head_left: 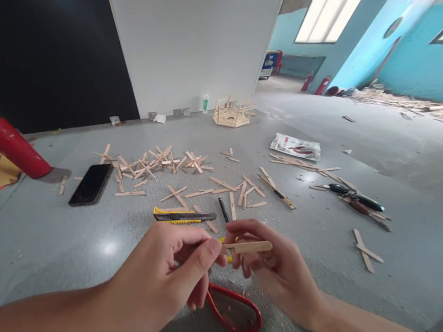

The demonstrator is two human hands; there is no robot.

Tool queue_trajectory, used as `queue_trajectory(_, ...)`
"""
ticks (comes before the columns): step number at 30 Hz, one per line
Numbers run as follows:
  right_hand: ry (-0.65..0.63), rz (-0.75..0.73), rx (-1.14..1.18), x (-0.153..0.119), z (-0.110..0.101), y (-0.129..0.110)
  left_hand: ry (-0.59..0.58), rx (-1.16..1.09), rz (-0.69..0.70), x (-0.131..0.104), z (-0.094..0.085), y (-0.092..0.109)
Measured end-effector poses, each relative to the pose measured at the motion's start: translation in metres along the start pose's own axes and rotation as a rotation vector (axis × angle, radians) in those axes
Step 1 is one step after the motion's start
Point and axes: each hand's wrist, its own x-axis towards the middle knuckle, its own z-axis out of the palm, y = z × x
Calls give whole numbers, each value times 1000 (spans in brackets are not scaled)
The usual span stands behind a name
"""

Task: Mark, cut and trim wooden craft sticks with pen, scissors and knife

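My left hand (180,272) pinches one end of a wooden craft stick (252,247) between thumb and fingers. A notch shows in the stick's edge close to the thumb. My right hand (275,266) has its fingers curled around the stick's other half, supporting it from behind. Under both hands lies a tool with a red loop handle (240,298); its working end is hidden, and something yellow peeks out between my fingers. Just beyond the hands are a yellow and black utility knife (183,214) and a black pen (223,209).
Many loose craft sticks (157,162) are strewn mid-surface. A phone (91,184) and a leaning red flask (11,147) are at left. Keys (355,198) and a white packet (295,146) lie right. A small stick structure (233,115) and a little bottle (205,103) stand near the back panel.
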Motion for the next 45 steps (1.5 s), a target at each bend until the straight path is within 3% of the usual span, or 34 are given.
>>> queue_trajectory(4, 33, -68, 187, -7, -3, 0, -6, 68, 8, 3, 0, 2)
queue_trajectory(8, 7, -64, 222, -13, -7, -3, 61, 216, 121, 6, 2, -2)
queue_trajectory(15, 77, -344, 9, -9, -2, -10, 72, 124, 104, 5, 4, -5)
queue_trajectory(26, 127, -342, -136, -6, -2, -12, -28, 138, 25, 6, 1, 0)
queue_trajectory(30, 156, -437, -301, -1, -3, -10, -88, 131, -5, 10, 3, 0)
queue_trajectory(35, 86, -625, -536, 1, -8, -3, -143, -7, -69, 16, 6, -8)
queue_trajectory(40, 62, -679, -637, -3, -9, 4, -212, -171, -130, 22, 10, -16)
queue_trajectory(45, -80, -676, -660, 0, -4, 1, -262, -123, -133, 26, 10, -18)
